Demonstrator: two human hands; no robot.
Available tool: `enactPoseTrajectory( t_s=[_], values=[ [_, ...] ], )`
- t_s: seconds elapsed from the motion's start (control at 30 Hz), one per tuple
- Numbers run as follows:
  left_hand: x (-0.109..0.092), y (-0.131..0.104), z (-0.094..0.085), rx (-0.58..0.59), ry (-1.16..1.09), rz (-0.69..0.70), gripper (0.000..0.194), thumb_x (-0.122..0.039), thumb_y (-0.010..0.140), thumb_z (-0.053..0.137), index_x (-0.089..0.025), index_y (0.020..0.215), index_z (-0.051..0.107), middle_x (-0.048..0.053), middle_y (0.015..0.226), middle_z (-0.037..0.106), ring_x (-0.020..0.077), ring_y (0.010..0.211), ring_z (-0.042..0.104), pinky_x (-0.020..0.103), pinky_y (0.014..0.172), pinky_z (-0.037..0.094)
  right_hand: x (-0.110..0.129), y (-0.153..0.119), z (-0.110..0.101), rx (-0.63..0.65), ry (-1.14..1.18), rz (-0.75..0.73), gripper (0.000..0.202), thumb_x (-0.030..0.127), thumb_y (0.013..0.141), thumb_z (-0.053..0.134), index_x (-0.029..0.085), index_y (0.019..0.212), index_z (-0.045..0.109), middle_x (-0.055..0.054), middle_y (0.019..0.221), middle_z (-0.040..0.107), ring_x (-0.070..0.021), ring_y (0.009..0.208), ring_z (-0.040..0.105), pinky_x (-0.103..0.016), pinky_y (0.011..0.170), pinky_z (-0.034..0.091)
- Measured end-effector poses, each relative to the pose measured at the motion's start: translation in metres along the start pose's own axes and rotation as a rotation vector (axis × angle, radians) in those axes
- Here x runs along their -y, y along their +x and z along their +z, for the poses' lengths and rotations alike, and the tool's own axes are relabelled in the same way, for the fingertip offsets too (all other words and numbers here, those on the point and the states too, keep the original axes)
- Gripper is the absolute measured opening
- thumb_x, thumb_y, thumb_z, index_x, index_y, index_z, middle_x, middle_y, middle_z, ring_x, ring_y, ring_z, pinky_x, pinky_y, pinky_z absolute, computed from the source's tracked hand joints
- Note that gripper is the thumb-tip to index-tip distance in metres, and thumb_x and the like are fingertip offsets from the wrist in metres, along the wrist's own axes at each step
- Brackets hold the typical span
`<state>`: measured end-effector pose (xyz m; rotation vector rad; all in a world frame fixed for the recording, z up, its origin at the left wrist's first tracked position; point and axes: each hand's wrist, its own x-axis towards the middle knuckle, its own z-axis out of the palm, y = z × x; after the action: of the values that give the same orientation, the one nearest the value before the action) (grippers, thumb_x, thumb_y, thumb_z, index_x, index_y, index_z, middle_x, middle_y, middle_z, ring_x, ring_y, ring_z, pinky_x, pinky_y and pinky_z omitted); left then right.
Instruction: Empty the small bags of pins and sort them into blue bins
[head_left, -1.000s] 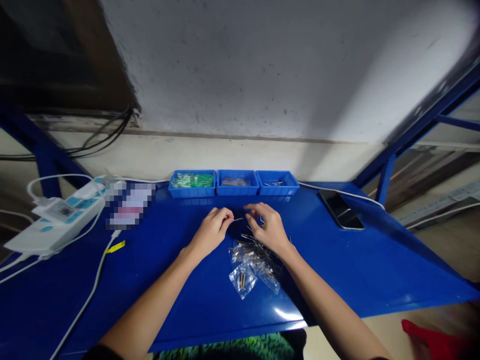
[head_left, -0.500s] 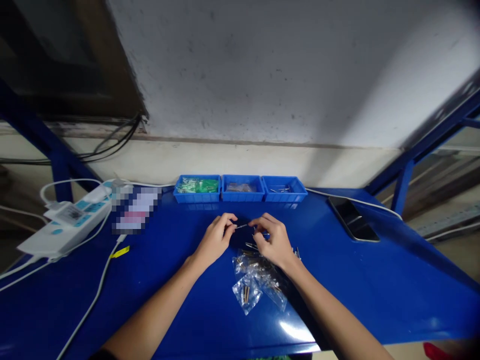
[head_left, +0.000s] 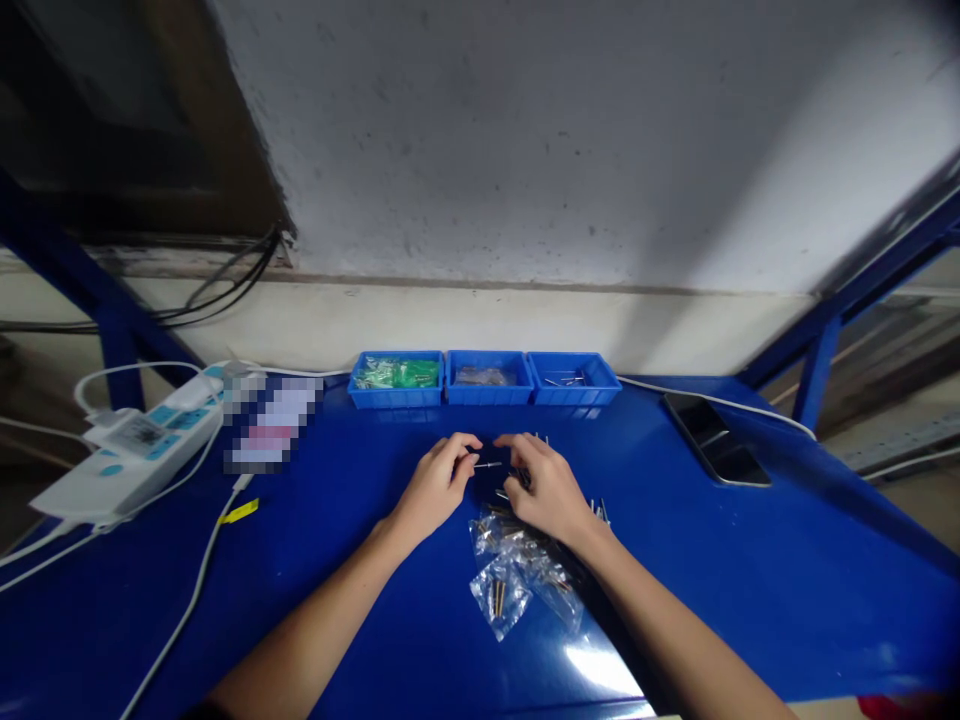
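Observation:
My left hand [head_left: 441,482] pinches a thin silver metal pin [head_left: 489,465] between thumb and forefinger, its free end pointing right. Just across from it, my right hand [head_left: 546,492] has its thumb and forefinger curved and apart, not touching the pin; its other fingers are partly hidden. Small metal pieces [head_left: 602,512] show beside and behind the right hand. Under and before that hand lie several clear plastic bags [head_left: 501,598] with brass-coloured and silver pins inside.
Three blue bins stand against the wall: one with green-looking bagged parts [head_left: 397,397], a middle bin [head_left: 489,395], and one with loose pins [head_left: 576,395]. A black phone [head_left: 716,440] lies right. A power strip [head_left: 135,455] and white cable [head_left: 199,585] lie left.
My right thumb and forefinger have spread wider apart. The pin stays in my left hand, now lying more level. The view has shifted slightly.

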<state>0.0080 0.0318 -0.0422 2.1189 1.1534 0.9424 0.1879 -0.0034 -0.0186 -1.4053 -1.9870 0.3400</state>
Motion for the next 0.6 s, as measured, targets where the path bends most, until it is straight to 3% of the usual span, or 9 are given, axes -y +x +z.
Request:
enactPoseTrajectory(
  t_s=[0.13,0.33,0.47,0.6],
  values=[
    [-0.0010,0.0000,-0.0003,-0.001,-0.003,-0.010,0.017,-0.026,0.091,0.041,-0.020,0.102,0.052,-0.002,0.067,0.057,0.0134,0.068,0.060,0.024,0.067,0.046,-0.0013,-0.0008,0.0039,0.065,-0.081,-0.106,0.015,0.015,0.082,0.050,0.020,0.091,0.060,-0.006,0.087,0.058,-0.0204,0.082,0.054,-0.033,0.077,0.043],
    [-0.0047,-0.0013,-0.0024,-0.054,-0.024,-0.020,0.019,-0.028,0.092,0.039,-0.020,0.101,0.054,-0.002,0.066,0.057,0.0112,0.059,0.056,0.023,0.061,0.044,0.0012,0.0002,0.0005,0.044,-0.081,-0.136,0.018,0.025,0.092,0.044,0.020,0.088,0.061,-0.006,0.083,0.058,-0.0188,0.079,0.054,-0.032,0.076,0.042],
    [-0.0069,-0.0024,-0.0039,-0.059,-0.002,0.025,0.021,-0.031,0.092,0.040,-0.020,0.088,0.058,0.001,0.077,0.063,0.0131,0.068,0.058,0.025,0.066,0.045,0.0023,0.0002,0.0011,0.005,-0.045,-0.104,0.024,0.025,0.094,0.040,0.019,0.079,0.058,-0.004,0.077,0.057,-0.0174,0.075,0.053,-0.031,0.073,0.041],
    [-0.0067,-0.0025,-0.0040,-0.044,0.025,0.064,0.024,-0.030,0.092,0.039,-0.020,0.078,0.056,0.000,0.070,0.060,0.0142,0.070,0.057,0.026,0.068,0.044,0.0012,-0.0004,0.0014,-0.018,-0.011,-0.093,0.020,0.025,0.093,0.041,0.019,0.084,0.058,-0.004,0.078,0.059,-0.0175,0.075,0.054,-0.031,0.073,0.041]
  ],
)
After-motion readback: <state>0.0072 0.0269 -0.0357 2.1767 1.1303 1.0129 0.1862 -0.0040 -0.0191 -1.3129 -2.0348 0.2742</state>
